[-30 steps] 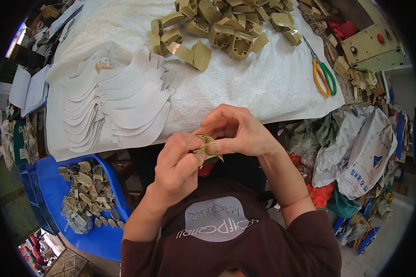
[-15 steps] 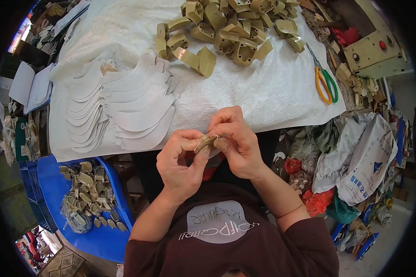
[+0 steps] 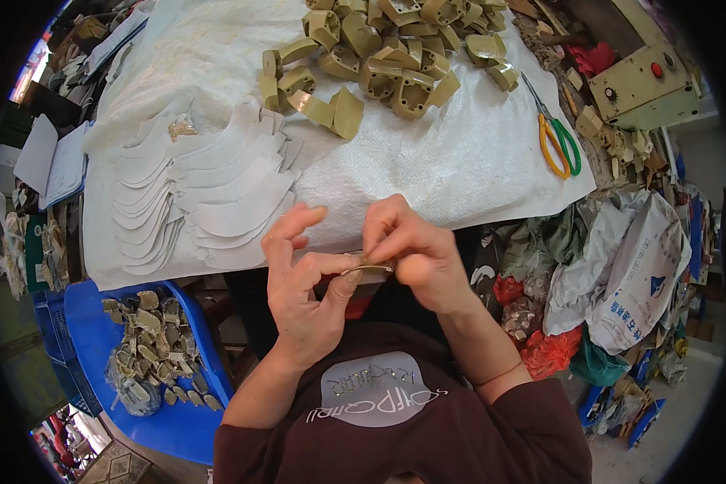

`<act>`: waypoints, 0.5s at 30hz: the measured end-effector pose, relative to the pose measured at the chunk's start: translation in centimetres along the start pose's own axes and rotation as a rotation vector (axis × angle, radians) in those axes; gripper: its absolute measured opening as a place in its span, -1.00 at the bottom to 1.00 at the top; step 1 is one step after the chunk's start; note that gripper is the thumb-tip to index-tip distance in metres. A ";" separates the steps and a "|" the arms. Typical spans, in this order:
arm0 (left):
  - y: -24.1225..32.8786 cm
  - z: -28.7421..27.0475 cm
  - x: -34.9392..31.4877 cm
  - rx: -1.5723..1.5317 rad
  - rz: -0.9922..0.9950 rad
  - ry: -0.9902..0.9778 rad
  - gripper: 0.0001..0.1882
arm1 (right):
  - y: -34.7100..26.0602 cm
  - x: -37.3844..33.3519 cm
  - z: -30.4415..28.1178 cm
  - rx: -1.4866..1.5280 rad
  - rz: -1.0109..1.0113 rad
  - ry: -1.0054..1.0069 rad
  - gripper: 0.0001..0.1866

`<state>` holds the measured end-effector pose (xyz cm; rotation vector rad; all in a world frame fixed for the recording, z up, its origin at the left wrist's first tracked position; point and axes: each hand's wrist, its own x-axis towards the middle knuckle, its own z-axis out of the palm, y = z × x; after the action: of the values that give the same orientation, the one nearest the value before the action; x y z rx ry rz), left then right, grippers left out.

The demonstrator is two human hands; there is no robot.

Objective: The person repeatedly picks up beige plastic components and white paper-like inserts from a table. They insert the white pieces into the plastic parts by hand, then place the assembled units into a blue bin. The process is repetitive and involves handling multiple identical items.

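In front of my chest, at the near edge of the covered table, my left hand [image 3: 300,294] pinches a small, thin curved khaki piece [image 3: 374,269] between thumb and forefinger. Its other fingers are raised and spread. My right hand [image 3: 424,256] is closed at the piece's right end, its fingertips pressed together there; they partly hide that end. Beyond my left hand, pale grey cut-out sheets [image 3: 226,210] lie overlapped in fanned rows. At the far side is a heap of khaki, hollow, heel-shaped blocks [image 3: 383,73].
White woven sheeting [image 3: 411,173] covers the table. Scissors [image 3: 558,145] with orange and green handles lie at its right edge. Left of me, a blue plastic seat [image 3: 157,427] bears several small khaki parts [image 3: 157,339]. Plastic bags [image 3: 633,274] crowd the right side; a control box [image 3: 645,85] stands behind.
My left hand's upper fingers have lifted and spread away from the piece. My right hand has shifted slightly right, and the curved piece now lies flatter. The whole view has shifted slightly.
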<state>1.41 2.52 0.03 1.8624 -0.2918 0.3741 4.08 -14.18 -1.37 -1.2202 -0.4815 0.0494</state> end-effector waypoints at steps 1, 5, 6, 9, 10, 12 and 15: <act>-0.4 -0.1 -0.4 -0.082 -0.039 -0.009 -0.85 | 0.0 0.1 -0.3 0.170 0.022 -0.037 -0.78; -1.5 -0.5 -0.3 0.045 0.238 -0.010 -0.85 | -1.3 0.9 -1.0 0.013 0.311 -0.029 -0.55; -1.3 -0.4 -0.1 0.073 0.287 -0.019 -0.82 | -1.6 0.8 -1.2 0.015 0.431 -0.143 -0.52; -1.3 -0.3 -0.2 -0.044 0.341 -0.049 -0.75 | -1.7 0.8 -1.5 -0.025 0.317 -0.116 -0.40; -1.3 -0.3 -0.3 -0.116 0.342 -0.059 -0.73 | -1.7 0.8 -1.7 -0.102 0.227 -0.125 -0.38; -1.1 -0.8 0.1 -0.160 0.183 -0.091 -0.57 | -1.4 0.8 -2.0 -0.327 0.027 -0.129 -0.31; -1.1 -0.5 -0.2 -0.534 -0.270 -0.288 -0.37 | -1.9 1.0 -1.4 -0.488 -0.106 -0.223 -0.23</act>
<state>1.57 3.32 -0.91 1.3972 -0.2945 -0.1528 5.11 -15.76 0.30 -1.6742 -0.7824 -0.0256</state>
